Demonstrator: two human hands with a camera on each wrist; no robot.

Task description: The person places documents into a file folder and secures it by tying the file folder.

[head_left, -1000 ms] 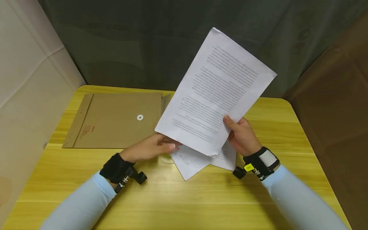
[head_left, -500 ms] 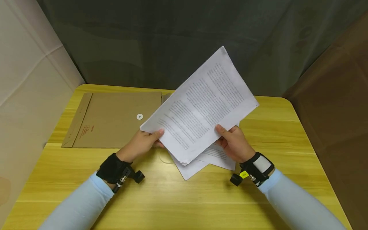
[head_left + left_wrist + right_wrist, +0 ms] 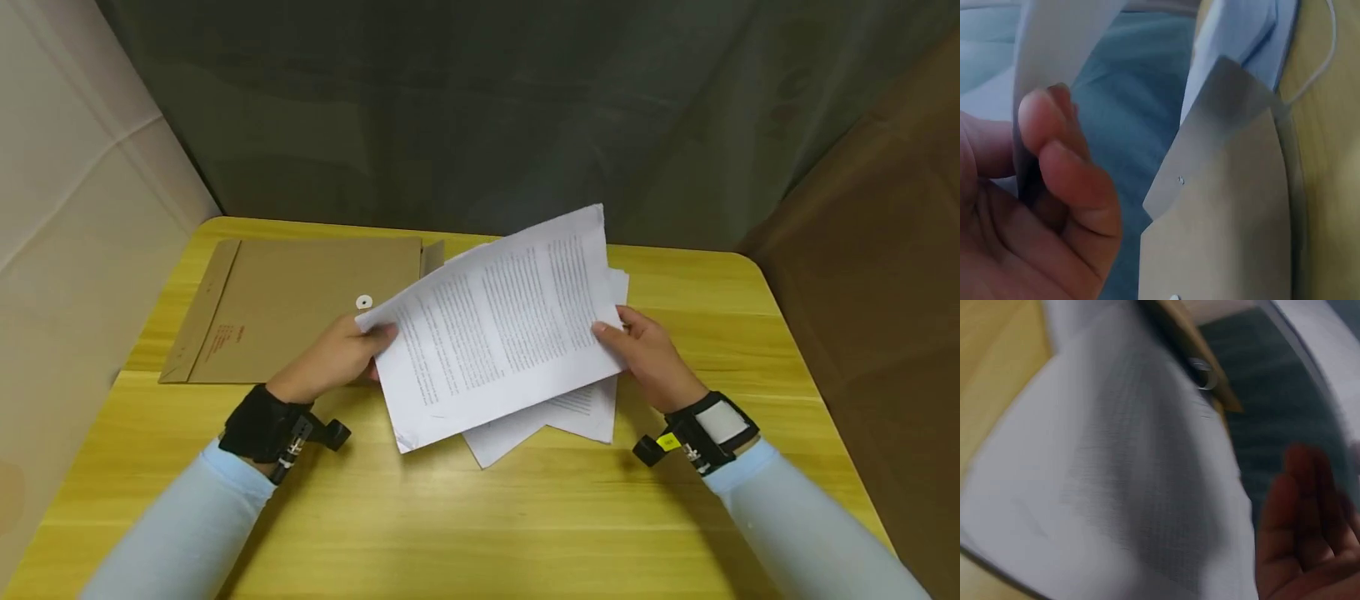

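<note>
A yellow wood-grain bench (image 3: 480,517) with rounded corners is seen from the head view, set against a dark grey-green curtain (image 3: 450,108); a pale cloth panel (image 3: 67,208) hangs at the left and a brown surface (image 3: 885,250) stands at the right. A brown envelope (image 3: 300,308) with a white button clasp lies flat on the far left part of the bench.

A printed sheaf of paper (image 3: 495,325) is held tilted above the bench centre. Its left edge is pinched by the left hand (image 3: 337,358), thumb on top, and its right edge is gripped by the right hand (image 3: 648,354), thumb on the printed face. More loose sheets (image 3: 570,412) lie on the bench beneath it, partly covered.

In the left wrist view the curled fingers (image 3: 1072,187) are shown from below, closed round the edge of the paper, and the envelope's flap (image 3: 1229,156) with a thin string at the bench edge is shown close up, which the head view does not resolve. In the right wrist view the underside is badly blurred; the fingers (image 3: 1304,512) are seen behind the page, and the envelope's clasp is faintly made out beyond.
</note>
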